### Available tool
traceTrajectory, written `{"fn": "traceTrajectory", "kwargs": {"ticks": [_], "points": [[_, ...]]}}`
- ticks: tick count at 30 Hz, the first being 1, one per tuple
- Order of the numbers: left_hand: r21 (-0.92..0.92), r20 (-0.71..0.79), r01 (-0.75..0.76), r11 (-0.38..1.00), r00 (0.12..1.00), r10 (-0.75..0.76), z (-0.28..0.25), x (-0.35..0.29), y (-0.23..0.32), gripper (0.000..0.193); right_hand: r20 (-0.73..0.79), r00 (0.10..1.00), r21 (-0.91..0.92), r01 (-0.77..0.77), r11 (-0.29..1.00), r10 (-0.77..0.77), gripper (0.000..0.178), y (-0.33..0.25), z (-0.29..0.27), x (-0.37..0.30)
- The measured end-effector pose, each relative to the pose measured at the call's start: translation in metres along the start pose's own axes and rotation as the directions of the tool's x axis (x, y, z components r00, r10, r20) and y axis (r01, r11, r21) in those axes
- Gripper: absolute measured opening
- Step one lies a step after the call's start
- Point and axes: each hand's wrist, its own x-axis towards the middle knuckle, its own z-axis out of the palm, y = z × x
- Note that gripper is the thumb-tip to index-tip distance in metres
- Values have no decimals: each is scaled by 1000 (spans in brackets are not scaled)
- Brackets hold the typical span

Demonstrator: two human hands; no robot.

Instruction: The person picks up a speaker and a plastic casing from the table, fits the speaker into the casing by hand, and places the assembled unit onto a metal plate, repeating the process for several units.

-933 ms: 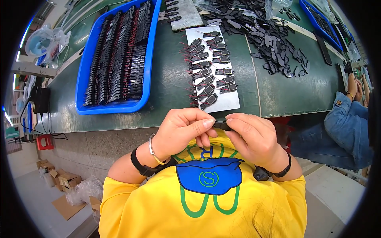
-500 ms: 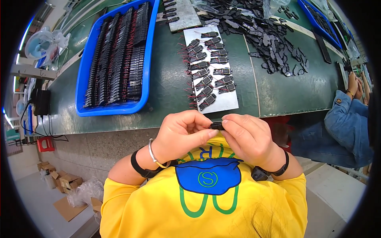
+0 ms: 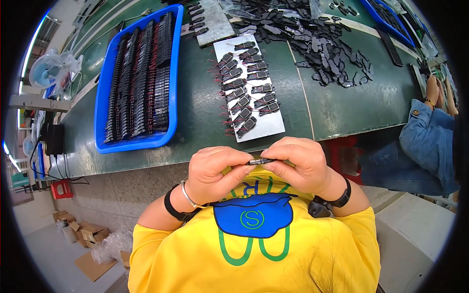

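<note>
Just beyond my chest, I hold a thin black plastic part (image 3: 260,161), seen nearly edge-on with a light line along it. My left hand (image 3: 215,168) pinches its left end between thumb and fingers. The other end sits in the pinch of my right hand (image 3: 304,162). On the bench past my hands lies a pale flat plate (image 3: 273,126) bearing two rows of small black speaker-like units (image 3: 246,126) with thin red wires. To the left stands a blue tray (image 3: 174,105) packed with rows of similar black parts with red wires.
Thin black plastic pieces (image 3: 337,61) lie heaped on the green bench (image 3: 195,107) at the far right. A second metal plate (image 3: 213,22) holds several dark parts. Another blue tray (image 3: 391,22) sits far right. At the right edge a co-worker's denim sleeve (image 3: 425,127) shows.
The black part has turned so its thin edge faces me, and both hands have shifted slightly, still pinching it. The whole view has swung a little, moving the bench leftward.
</note>
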Motion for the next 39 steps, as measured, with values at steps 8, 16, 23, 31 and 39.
{"fn": "traceTrajectory", "kwargs": {"ticks": [8,16,23,31,39], "points": [[-23,107,40,999,994,-37,-2,3,-4,18,-34,993,-88,109,990,-112,17,2,3,0],[269,142,-198,942,976,164,-16,22,14,26,8,992,-144,125,982,-126,18,-4,4,2],[332,195,-206,921,970,147,-13,19,19,22,-7,998,-93,55,994,-56,19,-6,5,1],[206,106,-61,977,994,40,-11,11,11,17,-3,998,-10,-63,998,63,21,-9,2,3],[219,222,14,976,973,-63,-22,16,20,15,40,994,-52,107,993,-105,29,-7,4,3]]}}
